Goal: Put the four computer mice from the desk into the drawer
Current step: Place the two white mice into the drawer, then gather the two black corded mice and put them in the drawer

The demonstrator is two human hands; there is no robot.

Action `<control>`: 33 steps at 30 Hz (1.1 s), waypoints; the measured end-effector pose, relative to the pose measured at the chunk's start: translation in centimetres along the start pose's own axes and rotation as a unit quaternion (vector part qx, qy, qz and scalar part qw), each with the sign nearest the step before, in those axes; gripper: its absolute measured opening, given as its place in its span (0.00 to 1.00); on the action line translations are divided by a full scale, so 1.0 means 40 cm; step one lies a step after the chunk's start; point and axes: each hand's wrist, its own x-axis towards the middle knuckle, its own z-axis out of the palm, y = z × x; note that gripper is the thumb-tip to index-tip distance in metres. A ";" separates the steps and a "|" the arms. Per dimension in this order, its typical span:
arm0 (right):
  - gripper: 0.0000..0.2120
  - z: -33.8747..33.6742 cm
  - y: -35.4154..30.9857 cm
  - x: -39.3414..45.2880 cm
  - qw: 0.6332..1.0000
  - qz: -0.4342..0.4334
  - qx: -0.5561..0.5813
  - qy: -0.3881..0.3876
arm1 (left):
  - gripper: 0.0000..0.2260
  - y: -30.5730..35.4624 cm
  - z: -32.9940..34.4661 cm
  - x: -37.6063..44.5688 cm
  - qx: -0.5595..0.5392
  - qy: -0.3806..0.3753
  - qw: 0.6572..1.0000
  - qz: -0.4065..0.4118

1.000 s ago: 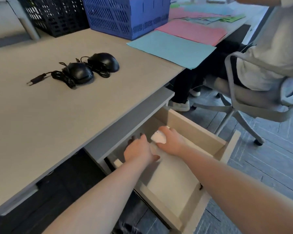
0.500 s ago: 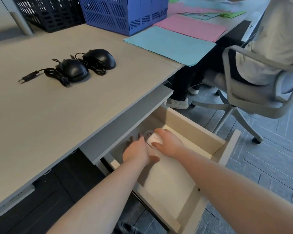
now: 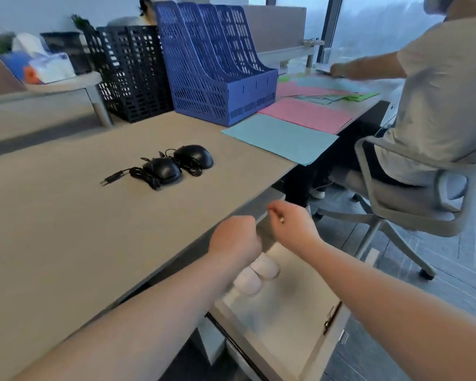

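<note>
Spanning most of the view, the worktop (image 3: 66,229) is the reference for all positions below. An open drawer (image 3: 308,350) projects from under its front edge. A blue file rack (image 3: 217,72) stands at the worktop's far side, with a black rack (image 3: 132,75) to its left and a light-blue sheet (image 3: 280,138) at the right edge. Left hand (image 3: 235,239) sits over the worktop's front edge, grip curled shut and holding nothing visible. Right hand (image 3: 293,225) hovers just off that edge above the drawer, grip loosely curled and holding nothing (motion blur limits finger detail). Two black mice (image 3: 176,165) with bundled cables lie touching near the worktop's centre. Two white mice (image 3: 256,273) lie side by side inside the drawer, just below the front edge.
</note>
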 end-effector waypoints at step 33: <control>0.29 0.123 -0.365 0.397 0.980 -0.088 -0.147 -0.106 | 0.14 -0.367 -0.223 0.248 0.030 0.027 0.986 -0.165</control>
